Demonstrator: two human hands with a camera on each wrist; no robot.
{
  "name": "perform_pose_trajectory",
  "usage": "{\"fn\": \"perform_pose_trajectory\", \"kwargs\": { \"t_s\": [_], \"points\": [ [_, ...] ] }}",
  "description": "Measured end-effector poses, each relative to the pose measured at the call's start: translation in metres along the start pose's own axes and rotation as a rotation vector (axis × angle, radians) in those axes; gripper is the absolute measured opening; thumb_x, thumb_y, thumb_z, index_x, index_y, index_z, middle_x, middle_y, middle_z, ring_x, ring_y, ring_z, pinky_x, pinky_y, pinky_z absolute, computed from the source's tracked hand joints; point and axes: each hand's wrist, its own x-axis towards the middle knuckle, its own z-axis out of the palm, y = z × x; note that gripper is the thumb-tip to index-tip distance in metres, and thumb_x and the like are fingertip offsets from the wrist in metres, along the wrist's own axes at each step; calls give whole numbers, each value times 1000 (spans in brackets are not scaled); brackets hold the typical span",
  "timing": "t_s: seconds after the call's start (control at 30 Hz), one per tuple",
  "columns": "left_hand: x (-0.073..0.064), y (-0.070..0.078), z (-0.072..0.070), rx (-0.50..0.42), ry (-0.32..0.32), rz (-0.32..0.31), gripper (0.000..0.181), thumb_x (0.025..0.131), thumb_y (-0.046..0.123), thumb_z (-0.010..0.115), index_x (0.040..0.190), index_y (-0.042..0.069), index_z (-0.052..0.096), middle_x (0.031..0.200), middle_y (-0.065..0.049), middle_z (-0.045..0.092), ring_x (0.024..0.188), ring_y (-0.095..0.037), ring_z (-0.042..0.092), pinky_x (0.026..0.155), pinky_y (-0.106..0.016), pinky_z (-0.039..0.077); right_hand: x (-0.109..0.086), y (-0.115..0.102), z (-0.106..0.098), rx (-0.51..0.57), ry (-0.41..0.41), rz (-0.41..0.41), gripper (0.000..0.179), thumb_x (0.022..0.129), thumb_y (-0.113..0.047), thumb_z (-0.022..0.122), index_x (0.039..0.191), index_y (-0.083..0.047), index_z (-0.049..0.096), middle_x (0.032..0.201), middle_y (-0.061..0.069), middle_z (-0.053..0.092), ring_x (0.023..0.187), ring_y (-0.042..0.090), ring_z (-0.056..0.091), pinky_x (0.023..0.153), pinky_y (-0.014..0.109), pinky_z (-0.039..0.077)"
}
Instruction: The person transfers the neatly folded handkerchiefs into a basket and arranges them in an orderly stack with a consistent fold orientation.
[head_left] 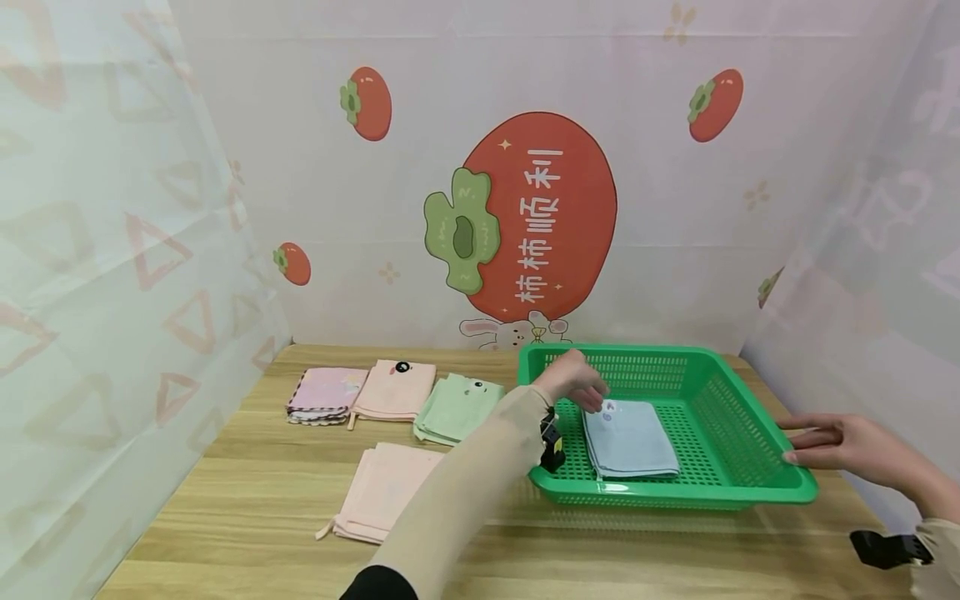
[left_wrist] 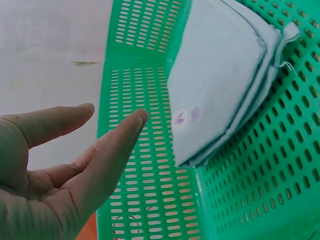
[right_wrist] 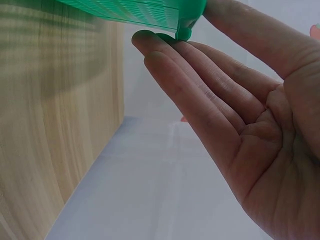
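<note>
A folded light blue towel (head_left: 630, 439) lies on the bottom of the green plastic basket (head_left: 750, 493). Just over the towel's far left corner is my left hand (head_left: 573, 379). In the left wrist view its fingers (left_wrist: 107, 165) are extended and apart from the towel, with nothing in them. At the basket's right end, my right hand (head_left: 862, 450) holds the rim. The right wrist view shows the fingers (right_wrist: 200, 95) under the rim and the thumb on its other side; the thumb's tip is partly hidden.
Left of the basket on the wooden table (head_left: 247, 492) lie a folded purple towel (head_left: 327, 392), a pink one with a face (head_left: 396, 390), a green one (head_left: 457, 408) and a nearer pink one (head_left: 386, 492), partly behind my left arm. Printed cloth walls (head_left: 645, 275) stand around the table.
</note>
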Motion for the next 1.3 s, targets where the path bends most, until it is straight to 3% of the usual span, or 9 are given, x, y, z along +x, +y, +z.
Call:
{"fn": "perform_pose_trajectory", "kwargs": {
  "t_s": [0.2,0.4,0.57,0.77,0.97,1.3],
  "points": [
    [-4,5,0,14,14,19,9,84,5,69,88,-3,67,87,-21,70,84,-34,70,84,-46,54,1,2,0,0,0,-10,65,91,-33,63,134,12,43,111,26,65,82,-9,60,68,30,56],
    [-8,9,1,56,-27,70,10,85,8,69,90,0,69,94,-19,70,82,-29,70,71,-36,58,0,3,1,-2,4,-4,66,90,-33,63,133,12,44,110,25,66,82,-7,61,67,29,56],
    [-12,12,0,124,-63,97,12,86,12,69,91,2,70,100,-20,69,84,-29,69,72,-36,58,1,3,0,3,-4,-1,66,90,-33,64,134,12,44,111,26,65,82,-8,61,69,34,56],
    [-20,17,-2,188,-71,128,11,87,14,69,91,4,71,87,-12,71,72,-19,67,71,-33,57,0,2,-1,10,-8,4,67,90,-33,64,134,12,43,112,28,64,82,-9,60,70,36,56],
    [-25,19,-5,182,-79,144,10,87,14,68,91,6,72,80,-5,69,72,-17,66,71,-31,57,-1,2,0,11,-11,14,67,90,-34,63,134,13,42,112,27,64,82,-9,60,70,35,56],
    [-32,21,-17,155,-87,179,12,87,14,69,95,6,70,97,-14,71,74,-16,67,73,-32,57,1,1,-1,10,-9,-12,65,91,-31,63,133,14,43,111,28,64,82,-8,61,70,34,57]
  ]
}}
